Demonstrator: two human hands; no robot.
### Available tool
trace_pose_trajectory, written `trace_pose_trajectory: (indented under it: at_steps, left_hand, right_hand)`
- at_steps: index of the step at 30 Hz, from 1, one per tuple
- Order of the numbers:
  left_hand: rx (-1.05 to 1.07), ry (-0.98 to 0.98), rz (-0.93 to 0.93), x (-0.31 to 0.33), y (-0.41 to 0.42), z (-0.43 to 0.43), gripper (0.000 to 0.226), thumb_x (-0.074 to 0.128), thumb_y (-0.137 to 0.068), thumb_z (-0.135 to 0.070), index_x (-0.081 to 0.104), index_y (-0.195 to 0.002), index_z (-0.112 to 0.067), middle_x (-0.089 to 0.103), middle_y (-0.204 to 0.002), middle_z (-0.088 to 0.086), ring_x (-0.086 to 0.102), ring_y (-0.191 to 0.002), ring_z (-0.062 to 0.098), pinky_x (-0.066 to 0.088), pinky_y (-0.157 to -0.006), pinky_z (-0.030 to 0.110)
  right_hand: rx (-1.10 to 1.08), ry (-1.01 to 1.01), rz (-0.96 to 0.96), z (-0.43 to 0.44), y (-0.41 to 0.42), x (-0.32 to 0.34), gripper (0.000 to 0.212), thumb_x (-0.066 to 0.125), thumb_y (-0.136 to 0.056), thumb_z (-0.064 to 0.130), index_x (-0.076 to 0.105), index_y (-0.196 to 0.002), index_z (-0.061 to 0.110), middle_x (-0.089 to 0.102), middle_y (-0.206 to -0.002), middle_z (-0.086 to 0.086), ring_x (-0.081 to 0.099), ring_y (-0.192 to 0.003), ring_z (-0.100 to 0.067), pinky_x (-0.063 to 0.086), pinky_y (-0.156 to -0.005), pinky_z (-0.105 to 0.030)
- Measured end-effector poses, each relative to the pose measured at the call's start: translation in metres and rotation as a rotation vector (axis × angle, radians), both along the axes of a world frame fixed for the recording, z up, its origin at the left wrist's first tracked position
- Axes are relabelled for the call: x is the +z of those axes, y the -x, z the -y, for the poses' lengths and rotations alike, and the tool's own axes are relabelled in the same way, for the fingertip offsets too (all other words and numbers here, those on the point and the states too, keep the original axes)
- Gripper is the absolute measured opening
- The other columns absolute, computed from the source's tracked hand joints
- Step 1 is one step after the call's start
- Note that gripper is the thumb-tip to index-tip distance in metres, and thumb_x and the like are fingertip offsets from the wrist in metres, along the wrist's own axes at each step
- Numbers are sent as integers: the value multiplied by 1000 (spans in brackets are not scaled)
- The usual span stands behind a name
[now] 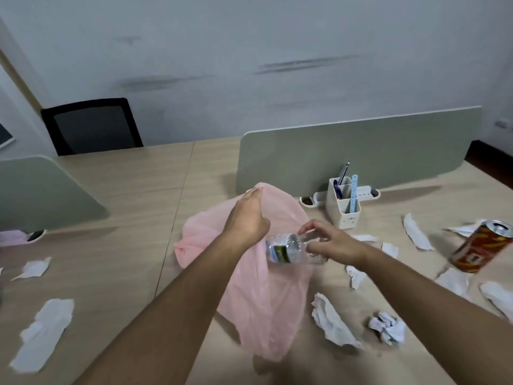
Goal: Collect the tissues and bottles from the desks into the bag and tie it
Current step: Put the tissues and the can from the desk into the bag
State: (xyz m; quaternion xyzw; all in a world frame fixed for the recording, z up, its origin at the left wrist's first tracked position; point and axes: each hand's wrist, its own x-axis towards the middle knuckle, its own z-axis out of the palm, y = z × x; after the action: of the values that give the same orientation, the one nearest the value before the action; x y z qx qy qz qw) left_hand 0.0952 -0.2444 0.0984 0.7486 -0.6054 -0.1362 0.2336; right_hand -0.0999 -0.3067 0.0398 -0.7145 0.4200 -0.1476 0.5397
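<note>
Here, we read the scene item by item.
Bag: we see a thin, translucent pink plastic bag point(263, 301), crinkled and glossy, draped over the middle of the counter point(125, 218) with its mouth lifted at the far end.
Left hand: our left hand point(247, 218) pinches the bag's far rim between thumb and fingers, grip closed on the film, holding the mouth up.
Right hand: our right hand point(330, 243) closes its grip on the base end of the bottle, fingers curled around it.
Bottle: a clear, ribbed plastic bottle point(291, 250) lies tilted on its side, in the air over the bag, its other end just below the left hand; a green, white and blue label band wraps it, the writing too blurred for us to read.
Can: a cylindrical metal can point(483, 245) in red with orange-yellow pattern leans at the right; its lettering is not legible.
Tissues: torn, crumpled white tissues point(333, 320) lie scattered near right of the bag, one balled up point(387, 326), with flatter strips at the near left point(44, 334).
Holder: a cream, square, compartmented pen holder point(342, 207) with pens and a blue ruler stands far right of the bag, by a grey-green divider point(361, 154).
Counter: pale wood-grain laminate, matte.
</note>
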Motion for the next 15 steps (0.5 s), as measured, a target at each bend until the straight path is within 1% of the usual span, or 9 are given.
trace_pose_trajectory:
  at_steps: [2,3,4,6,8,10,12,13,15]
  left_hand:
    - [10,32,-15,0,3,4,71,50,-82,1,26,-147,-7,28,-155,5,26,-142,15,16,-110,14]
    - [20,48,-20,0,4,5,71,50,-82,1,26,-148,-8,28,-155,4,27,-142,15,17,-108,13]
    - [32,62,-27,0,4,6,71,50,-81,1,25,-148,-9,29,-155,3,28,-141,15,18,-105,12]
    - [63,80,-42,-1,5,9,72,49,-81,1,25,-148,-12,30,-154,1,30,-139,14,19,-102,10]
    - [76,83,-25,-4,6,12,73,49,-81,1,25,-149,-13,28,-155,-1,28,-141,13,18,-104,10]
    - [59,59,16,-9,4,14,74,50,-81,0,26,-149,-13,25,-157,0,25,-143,12,17,-108,13]
    - [47,13,40,-17,5,15,73,51,-79,-1,29,-148,-13,24,-157,0,21,-144,11,15,-111,15]
    - [48,-8,42,-21,7,14,72,51,-79,-1,30,-147,-13,24,-157,0,20,-144,10,15,-112,16]
    - [53,-31,47,-27,13,14,73,51,-78,-1,30,-147,-15,23,-157,-1,19,-145,10,18,-114,21]
  right_hand:
    - [45,-28,12,-7,-30,-27,25,64,-84,7,55,-103,20,60,-110,-5,56,-76,-10,47,-57,-18]
    - [66,-22,12,-8,-41,-41,28,66,-82,7,53,-103,21,59,-109,-3,56,-75,-10,46,-58,-15]
    - [92,3,5,-9,-49,-53,31,69,-80,9,52,-103,22,58,-107,-1,58,-77,-13,47,-63,-14]
    - [148,72,-35,-5,-62,-77,36,73,-74,16,53,-102,27,60,-98,9,60,-82,-15,47,-74,-20]
    - [182,165,-94,0,-68,-93,37,71,-72,17,54,-103,29,60,-92,15,59,-80,-11,44,-76,-22]
    - [210,299,-197,4,-70,-102,46,68,-74,19,54,-116,27,61,-109,7,59,-98,-17,43,-83,-23]
    - [286,489,-319,8,-62,-104,55,65,-76,19,50,-128,24,54,-129,1,50,-118,-21,41,-97,-28]
    - [313,552,-346,8,-53,-99,53,64,-78,20,50,-130,24,51,-132,1,47,-122,-21,41,-100,-29]
    - [285,644,-352,7,-28,-81,40,60,-83,21,55,-122,21,53,-127,0,48,-119,-19,43,-96,-30]
